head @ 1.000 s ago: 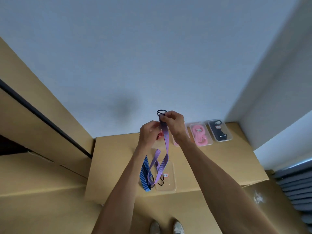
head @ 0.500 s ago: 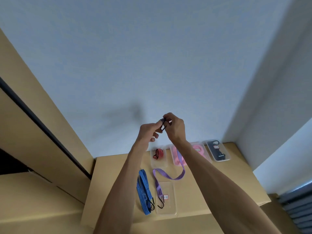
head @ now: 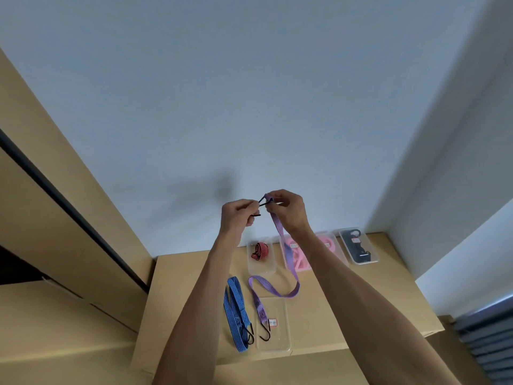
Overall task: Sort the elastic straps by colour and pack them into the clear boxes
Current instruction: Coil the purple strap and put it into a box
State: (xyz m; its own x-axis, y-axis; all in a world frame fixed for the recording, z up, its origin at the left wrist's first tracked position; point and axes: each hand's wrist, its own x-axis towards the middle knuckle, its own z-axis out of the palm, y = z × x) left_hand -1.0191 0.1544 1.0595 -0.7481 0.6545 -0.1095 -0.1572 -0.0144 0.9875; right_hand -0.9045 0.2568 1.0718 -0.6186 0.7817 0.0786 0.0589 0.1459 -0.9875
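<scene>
Both hands raised at 12 o'clock, left hand pinching the black hook and right hand pinching the purple strap, whose tail lies in the near box; released tension could snap the hook back.

Right forearm hiding parts of the pink-strap boxes beside the black-strap box, label in the near clear box too small to read, both elbows cut off by the bottom edge
</scene>
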